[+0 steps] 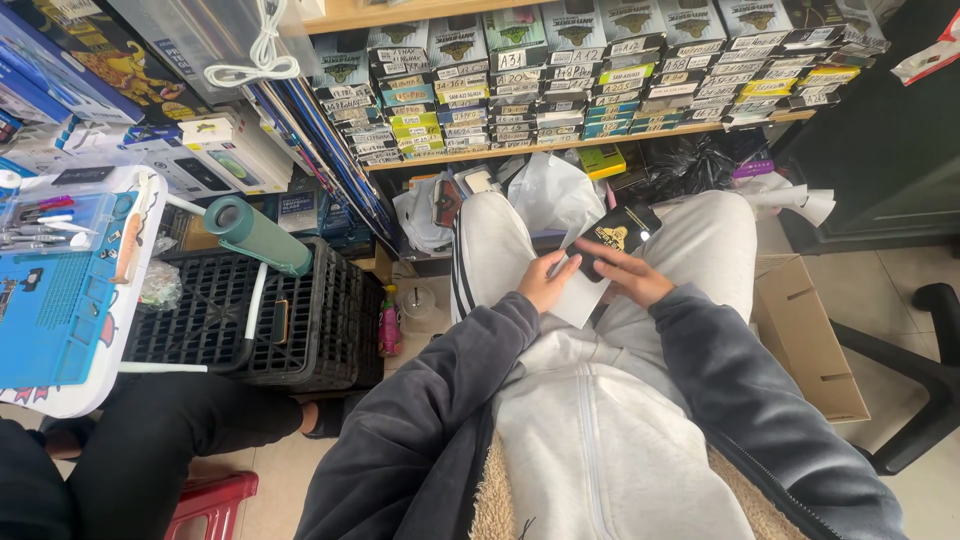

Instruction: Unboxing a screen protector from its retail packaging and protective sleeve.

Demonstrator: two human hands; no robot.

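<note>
I sit with light grey trousers, and both hands meet over my lap. My right hand (632, 274) grips a small flat black box (618, 236) with a gold emblem on its face. My left hand (546, 279) rests on a white sheet or envelope (582, 296) lying on my thigh, fingers touching the box's lower left edge. Both forearms wear dark grey sleeves.
A shelf (600, 140) of several stacked labelled boxes runs ahead. A black plastic crate (290, 330) with a green cylinder (255, 235) stands left, beside a blue work mat (50, 300). A cardboard box (805, 340) and a chair base (930, 370) sit right. Another person's dark-clad leg (180, 430) is lower left.
</note>
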